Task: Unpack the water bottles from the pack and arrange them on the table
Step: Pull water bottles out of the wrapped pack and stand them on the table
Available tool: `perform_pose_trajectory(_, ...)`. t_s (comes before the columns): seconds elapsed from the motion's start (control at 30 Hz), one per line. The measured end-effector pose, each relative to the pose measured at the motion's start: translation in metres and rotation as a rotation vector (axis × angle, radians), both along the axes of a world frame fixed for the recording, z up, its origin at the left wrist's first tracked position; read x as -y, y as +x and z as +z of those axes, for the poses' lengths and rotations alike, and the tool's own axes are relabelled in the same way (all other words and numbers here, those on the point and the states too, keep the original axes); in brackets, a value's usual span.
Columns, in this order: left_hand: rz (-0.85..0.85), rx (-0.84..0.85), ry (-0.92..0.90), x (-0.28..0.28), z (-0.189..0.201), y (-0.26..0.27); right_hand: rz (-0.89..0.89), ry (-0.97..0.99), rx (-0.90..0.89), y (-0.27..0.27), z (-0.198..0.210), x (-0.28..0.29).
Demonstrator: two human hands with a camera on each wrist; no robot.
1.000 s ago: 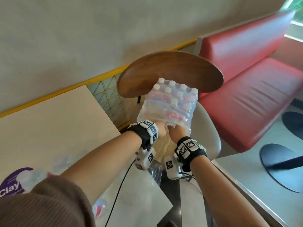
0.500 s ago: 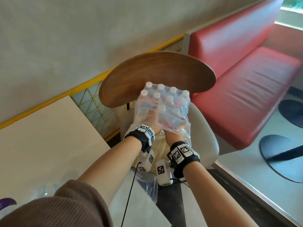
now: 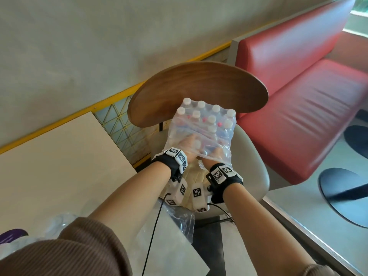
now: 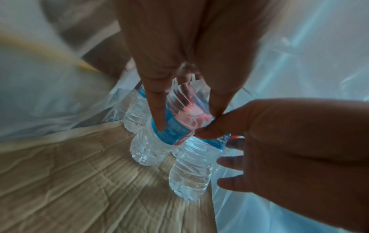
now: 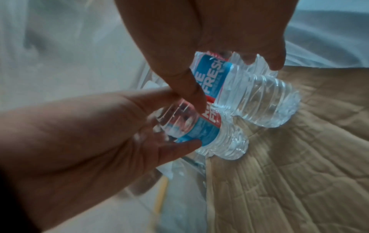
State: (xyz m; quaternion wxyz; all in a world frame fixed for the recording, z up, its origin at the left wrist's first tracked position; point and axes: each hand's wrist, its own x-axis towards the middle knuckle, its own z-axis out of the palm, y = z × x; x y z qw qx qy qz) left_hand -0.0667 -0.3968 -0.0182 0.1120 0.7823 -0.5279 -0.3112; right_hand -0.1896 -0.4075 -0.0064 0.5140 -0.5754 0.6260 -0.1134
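On the chair seat (image 3: 253,162), against the wooden backrest (image 3: 199,86), sits the pack (image 3: 203,128) of water bottles, plastic wrap torn open on the near side. Both hands are inside the wrap. Left hand (image 3: 188,148) has its fingers curled round one bottle (image 4: 159,135) at the blue label; right hand (image 3: 214,156) grips the neighbouring bottle (image 5: 249,94) the same way. Bottles stand on a cardboard base (image 4: 79,181). Pale table (image 3: 49,166) lies to the left, its corner just beside the chair, with loose clear plastic (image 3: 183,222) hanging off the near edge. Grey wall (image 3: 99,36) with a yellow strip runs behind; red bench (image 3: 298,96) is right of the chair, nearly touching the backrest. Floor to the right shows a dark round table base (image 3: 344,196). Table surface toward the wall is bare.
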Motion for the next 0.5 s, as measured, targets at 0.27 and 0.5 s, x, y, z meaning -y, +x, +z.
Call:
perform_pose_trajectory(0.27, 0.012, -0.079, 0.012, -0.010, -0.002, 0.015, 0.094, -0.021, -0.117, 0.008, -0.006, 0.004)
perform_pose_trajectory(0.5, -0.015, 0.004, 0.123, -0.048, 0.012, 0.017, 0.217, 0.090, -0.088, 0.015, -0.026, -0.034)
